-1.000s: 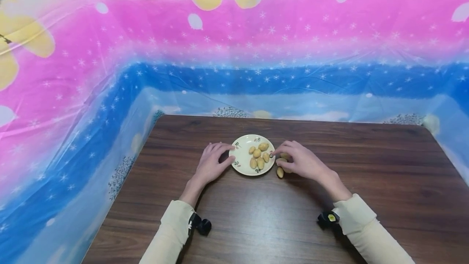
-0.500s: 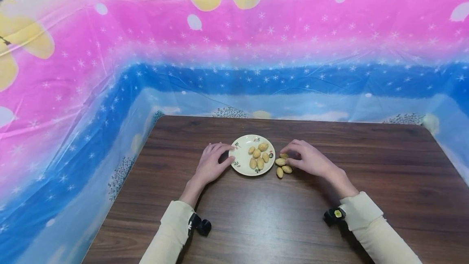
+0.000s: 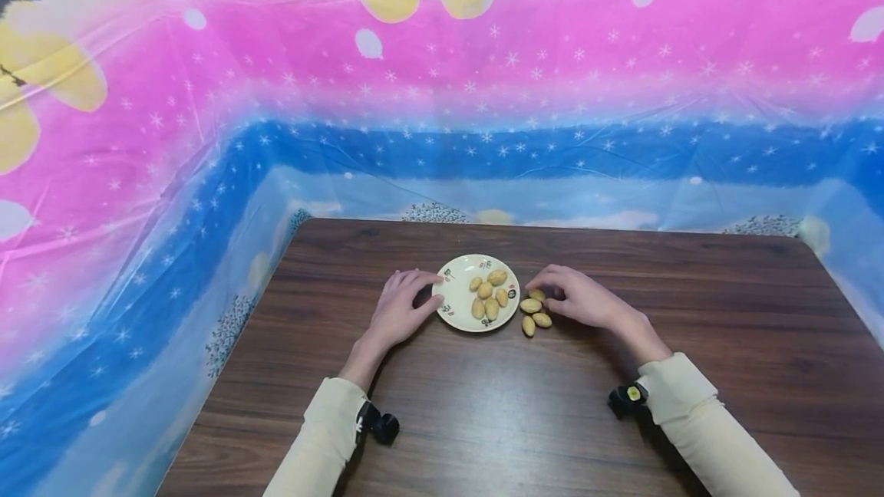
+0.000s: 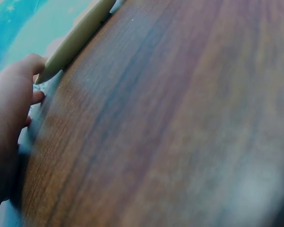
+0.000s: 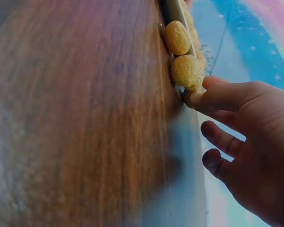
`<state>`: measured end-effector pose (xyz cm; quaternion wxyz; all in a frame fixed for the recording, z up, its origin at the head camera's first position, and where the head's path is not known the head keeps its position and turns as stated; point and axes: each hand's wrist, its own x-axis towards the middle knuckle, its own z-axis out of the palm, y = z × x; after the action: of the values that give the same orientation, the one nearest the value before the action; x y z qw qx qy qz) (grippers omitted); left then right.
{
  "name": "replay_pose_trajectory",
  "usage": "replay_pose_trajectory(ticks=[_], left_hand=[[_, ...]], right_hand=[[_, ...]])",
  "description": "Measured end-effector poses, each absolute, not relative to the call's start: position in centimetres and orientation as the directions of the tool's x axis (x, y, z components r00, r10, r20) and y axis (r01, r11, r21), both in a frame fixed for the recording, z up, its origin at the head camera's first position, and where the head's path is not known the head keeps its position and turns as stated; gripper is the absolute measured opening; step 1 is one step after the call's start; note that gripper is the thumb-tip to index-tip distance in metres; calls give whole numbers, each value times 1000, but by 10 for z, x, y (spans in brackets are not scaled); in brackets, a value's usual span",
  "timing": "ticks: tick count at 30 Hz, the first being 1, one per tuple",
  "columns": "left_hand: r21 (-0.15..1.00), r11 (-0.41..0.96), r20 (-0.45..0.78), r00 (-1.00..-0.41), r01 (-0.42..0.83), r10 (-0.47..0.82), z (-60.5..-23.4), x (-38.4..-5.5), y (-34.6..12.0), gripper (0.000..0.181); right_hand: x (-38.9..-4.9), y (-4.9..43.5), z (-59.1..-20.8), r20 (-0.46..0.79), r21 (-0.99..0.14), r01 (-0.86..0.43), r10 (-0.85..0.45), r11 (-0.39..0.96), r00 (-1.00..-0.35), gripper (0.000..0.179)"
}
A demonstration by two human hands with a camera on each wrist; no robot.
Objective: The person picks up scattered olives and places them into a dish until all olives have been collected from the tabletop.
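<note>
A round pale plate (image 3: 458, 313) with small printed designs holds several tan, wrinkled walnuts (image 3: 485, 291). On its left side my left hand (image 3: 400, 309) grips the rim with thumb and fingertips; the left wrist view shows the thumb against the plate's edge (image 4: 80, 38). Loose walnuts (image 3: 529, 326) lie in a small cluster just off the plate's right rim. My right hand (image 3: 576, 297) pinches the back walnut (image 3: 536, 294) of that cluster between thumb and index finger. That walnut (image 5: 187, 97) is mostly hidden behind the thumb and another walnut (image 5: 186, 72) in the right wrist view.
A dark brown wooden table (image 3: 456, 413) carries everything. Its far edge meets a pink and blue printed cloth (image 3: 442, 129) hung as a backdrop. A small black camera is strapped to each wrist, below the cream sleeves (image 3: 680, 390).
My right hand has moved right, away from the plate's right rim, uncovering loose walnuts, and its fingers have settled on the back one. The left hand and plate stay put.
</note>
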<state>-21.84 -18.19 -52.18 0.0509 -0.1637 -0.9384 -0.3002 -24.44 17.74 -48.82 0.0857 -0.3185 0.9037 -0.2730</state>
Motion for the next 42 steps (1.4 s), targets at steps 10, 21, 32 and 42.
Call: replay_pose_trajectory(ticks=[10,21,32,42], left_hand=[[549,763,197,-940,341,278,-521,-217,-182,41],[549,763,197,-941,340,277,-522,-217,-182,41],[552,766,184,-944,329,272,-522,-217,-182,40],[552,767,176,-944,328,278,-521,-218,-183,41]], right_hand=[[-243,177,-490,42,-526,-535,-608,661,-793,32],[-238,170,-480,87,-528,-544,-596,652,-799,30],[-233,161,-476,102,-550,-551,-605,627,-790,31],[-230,142,-470,112,-565,-582,-645,584,-756,30]])
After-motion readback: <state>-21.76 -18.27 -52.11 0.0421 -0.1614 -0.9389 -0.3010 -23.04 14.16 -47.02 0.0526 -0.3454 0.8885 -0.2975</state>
